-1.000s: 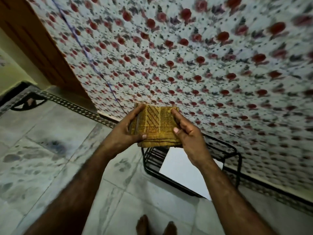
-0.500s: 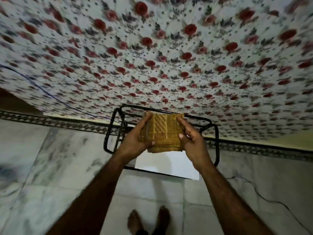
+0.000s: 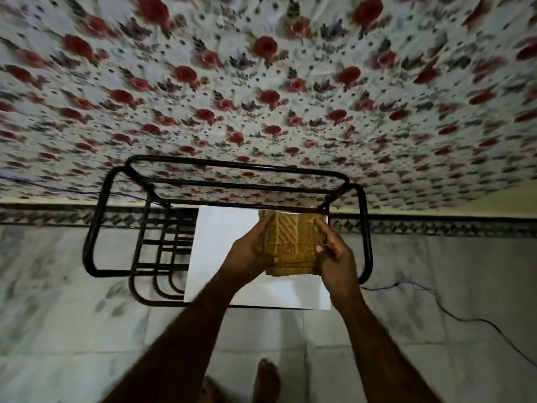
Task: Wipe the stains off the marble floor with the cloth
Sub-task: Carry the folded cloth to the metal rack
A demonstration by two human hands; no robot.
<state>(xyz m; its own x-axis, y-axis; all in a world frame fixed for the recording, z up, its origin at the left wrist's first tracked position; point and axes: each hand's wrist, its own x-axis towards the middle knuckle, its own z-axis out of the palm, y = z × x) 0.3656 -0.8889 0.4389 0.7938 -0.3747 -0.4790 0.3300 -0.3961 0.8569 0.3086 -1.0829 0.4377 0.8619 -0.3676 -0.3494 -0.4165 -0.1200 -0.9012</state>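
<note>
the folded yellow cloth (image 3: 290, 245) is held up in front of the black metal rack (image 3: 232, 164), over the white sheet (image 3: 220, 237) lying within the rack's frame. the left hand (image 3: 247, 254) grips its left edge and the right hand (image 3: 337, 257) its right edge (thumbs on the near face). the marble floor (image 3: 87, 330) spreads around the rack, and flowered fabric (image 3: 261, 82) hangs behind it.

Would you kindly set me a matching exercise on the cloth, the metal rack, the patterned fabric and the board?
1 cloth
2 metal rack
3 patterned fabric
4 board

A plain white, inside the rack
B gripped by the left hand and right hand
C black
D red flowers on white, fills the top of the view

Pairs: 1-B, 2-C, 3-D, 4-A
</note>
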